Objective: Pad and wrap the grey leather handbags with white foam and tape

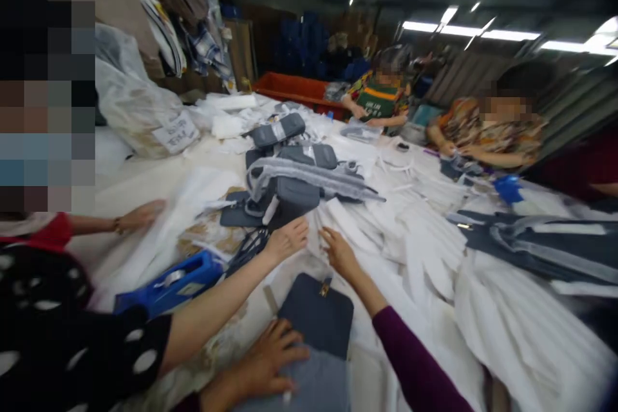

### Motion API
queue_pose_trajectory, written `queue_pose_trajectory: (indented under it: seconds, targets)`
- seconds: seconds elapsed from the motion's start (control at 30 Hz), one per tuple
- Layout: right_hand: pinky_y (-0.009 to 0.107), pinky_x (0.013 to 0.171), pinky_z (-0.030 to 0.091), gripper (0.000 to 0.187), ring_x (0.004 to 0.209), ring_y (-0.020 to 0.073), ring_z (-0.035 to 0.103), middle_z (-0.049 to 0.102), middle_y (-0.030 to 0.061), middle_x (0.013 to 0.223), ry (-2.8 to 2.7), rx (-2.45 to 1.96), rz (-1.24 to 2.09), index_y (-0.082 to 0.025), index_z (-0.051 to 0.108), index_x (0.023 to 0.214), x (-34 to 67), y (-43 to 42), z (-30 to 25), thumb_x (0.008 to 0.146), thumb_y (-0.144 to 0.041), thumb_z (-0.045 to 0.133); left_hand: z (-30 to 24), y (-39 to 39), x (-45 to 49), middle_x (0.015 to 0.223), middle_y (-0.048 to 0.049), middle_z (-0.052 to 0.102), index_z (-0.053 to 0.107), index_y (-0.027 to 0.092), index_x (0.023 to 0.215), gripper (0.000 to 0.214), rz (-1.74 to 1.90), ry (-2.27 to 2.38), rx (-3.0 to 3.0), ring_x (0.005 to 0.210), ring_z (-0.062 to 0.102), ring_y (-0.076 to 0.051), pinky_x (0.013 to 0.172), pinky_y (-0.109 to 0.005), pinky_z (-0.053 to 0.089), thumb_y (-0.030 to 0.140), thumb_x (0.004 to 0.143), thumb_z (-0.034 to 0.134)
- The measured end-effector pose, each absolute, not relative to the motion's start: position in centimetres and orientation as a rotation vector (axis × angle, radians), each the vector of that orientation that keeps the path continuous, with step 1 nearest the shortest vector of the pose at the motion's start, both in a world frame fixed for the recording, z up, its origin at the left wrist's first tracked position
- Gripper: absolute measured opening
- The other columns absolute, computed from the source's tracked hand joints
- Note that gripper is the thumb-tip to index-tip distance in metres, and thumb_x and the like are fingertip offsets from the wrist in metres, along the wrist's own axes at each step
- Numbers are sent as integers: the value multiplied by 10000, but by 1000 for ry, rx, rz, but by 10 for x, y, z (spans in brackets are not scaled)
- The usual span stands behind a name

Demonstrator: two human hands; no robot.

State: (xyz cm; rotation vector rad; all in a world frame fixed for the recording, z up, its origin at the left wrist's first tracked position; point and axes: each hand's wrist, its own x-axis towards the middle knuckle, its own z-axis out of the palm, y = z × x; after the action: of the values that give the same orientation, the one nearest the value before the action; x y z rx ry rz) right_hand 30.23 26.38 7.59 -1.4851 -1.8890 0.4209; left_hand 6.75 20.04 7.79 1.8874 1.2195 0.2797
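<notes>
A navy purse (313,318) with a gold clasp lies on the white table right in front of me. My left hand (268,364) rests flat on its near grey part, fingers spread. My right hand (340,251), in a purple sleeve, reaches past the purse to a fan of white paper sheets (386,238), fingers stretched out and touching them. Just to its left a co-worker's hand (287,238), on an arm in a black spotted sleeve, presses on the same sheets.
A pile of grey purses wrapped in foam (294,174) sits beyond the hands. A blue tape dispenser (168,283) lies at the left, and another co-worker's hand (140,215) is further left. Two people work at the far side near an orange crate (290,87). Plastic sacks (140,109) stand at the back left.
</notes>
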Motion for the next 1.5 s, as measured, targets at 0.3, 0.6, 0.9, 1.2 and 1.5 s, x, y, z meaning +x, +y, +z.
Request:
queue_pose_trajectory:
  seconds: [0.3,0.6,0.9,1.2,1.5]
  targets:
    - [399,824,523,267,842,210,665,719,93,911,-1207,-1782,866,-143,704,969,347,149,65,802,-267,536,30,134,32,1306,-66,510,477,321,1356,575,42,566,2416,1162,364,-271,1042,-449,288,593,852,526]
    - [417,908,463,286,994,237,595,668,88,1069,-1542,-1822,957,-199,665,1087,261,42,49,860,-258,501,30,134,32,1305,-60,500,455,316,1371,589,50,513,2511,1139,352,-280,992,-427,295,610,862,489]
    - [363,864,465,266,914,205,537,564,75,909,-1651,-1910,746,-187,677,936,246,25,15,932,-237,416,35,133,32,1326,-42,469,407,396,1391,636,24,520,2516,1140,351,-277,1015,-447,272,650,820,523]
    - [412,988,391,428,1144,261,476,543,173,1204,-1771,-2106,525,-103,575,1193,281,102,27,777,-69,477,31,131,32,1309,-56,486,445,400,1364,652,69,554,2499,1127,376,-295,1005,-473,289,715,795,485]
    - [247,607,408,198,710,175,616,682,34,764,-1867,-2289,897,-194,728,864,281,179,69,700,-299,696,36,129,30,1306,-69,486,471,387,1354,634,55,544,2484,1149,392,-304,996,-465,300,696,802,501]
